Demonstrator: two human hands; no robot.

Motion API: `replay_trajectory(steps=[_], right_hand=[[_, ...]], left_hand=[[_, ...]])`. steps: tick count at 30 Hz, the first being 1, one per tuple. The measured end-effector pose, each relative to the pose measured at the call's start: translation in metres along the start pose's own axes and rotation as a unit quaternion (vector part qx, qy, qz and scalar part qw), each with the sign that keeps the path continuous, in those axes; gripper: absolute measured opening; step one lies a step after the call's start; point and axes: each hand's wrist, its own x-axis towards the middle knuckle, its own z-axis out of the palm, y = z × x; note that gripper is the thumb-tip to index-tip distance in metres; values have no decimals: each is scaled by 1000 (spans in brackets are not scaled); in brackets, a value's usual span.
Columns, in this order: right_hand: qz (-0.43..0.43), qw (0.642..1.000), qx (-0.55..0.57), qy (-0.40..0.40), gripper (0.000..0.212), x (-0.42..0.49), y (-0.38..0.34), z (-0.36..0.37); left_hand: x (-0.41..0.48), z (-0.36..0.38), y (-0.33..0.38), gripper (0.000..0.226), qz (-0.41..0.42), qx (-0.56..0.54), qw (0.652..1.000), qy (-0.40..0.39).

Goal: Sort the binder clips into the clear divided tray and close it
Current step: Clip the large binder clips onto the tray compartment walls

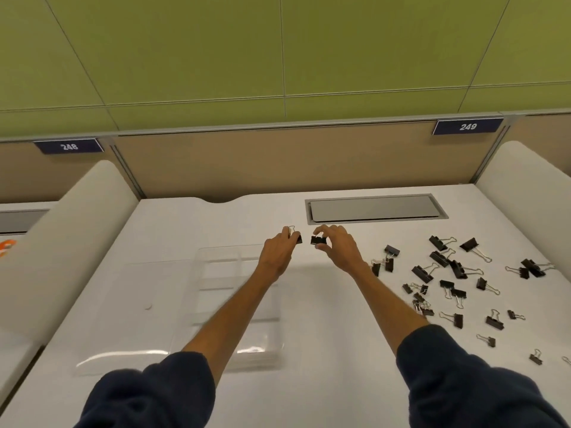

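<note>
left grip point(278, 251): pinches left clip point(298, 238), fingers curled round it, wire loop poking up past the fingertips
right grip point(340, 247): pinches right clip point(318, 240) by its wire arms, thumb underneath, black body pointing toward the left grip
position: both clips held in the air, just apart, beyond the far edge of the tray point(221, 267), near the hatch point(374, 208)
tray: open, on the table point(309, 366) left of centre; cells look unfilled, hard to confirm through clear walls
lid point(133, 304): lies flat to the left of the tray, seems joined along that side
loose clips point(448, 273): scattered on the right, well apart from the tray, at least two sizes
step: probably a size check before the drop; task looks barely begun
how-to: set bodies side by side, compare widths, then lower each close over its cell and let go; no tossing, likely to bounce on hard plastic; one size per cell; fold wire arms flat so the lid can shut
clip build: black triangular bodies, likely springy sheet metal, bright wire loops
tray build: thin glossy clear plastic, rectangular cells, low walls, edges faint against white
table: smooth matte white
hatch: grey metal plate, recessed
</note>
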Motion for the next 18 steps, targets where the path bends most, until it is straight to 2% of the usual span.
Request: replay_trajectory(steps=[7,18], right_hand=[[-28,997,48,-49,35,10,-65,38],[-43,993,52,-98,37,27,-138,91]], left_hand=[[-47,-21,-71,25,-46,37,998,-17],[-95,-36,-165,28,-80,40,995,-36]])
